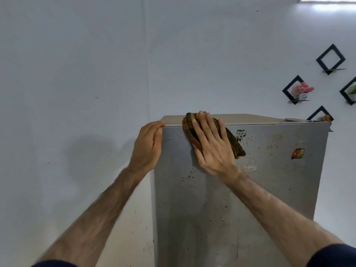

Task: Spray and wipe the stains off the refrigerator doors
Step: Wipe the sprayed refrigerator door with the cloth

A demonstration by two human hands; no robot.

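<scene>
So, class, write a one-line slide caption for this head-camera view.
Right hand presses a brown cloth flat on the speckled refrigerator door; left hand grips its top corner.

Speckled grey refrigerator door [250, 199], brown cloth [236, 144] flat against its top edge, red sticker [297, 153] right.
</scene>
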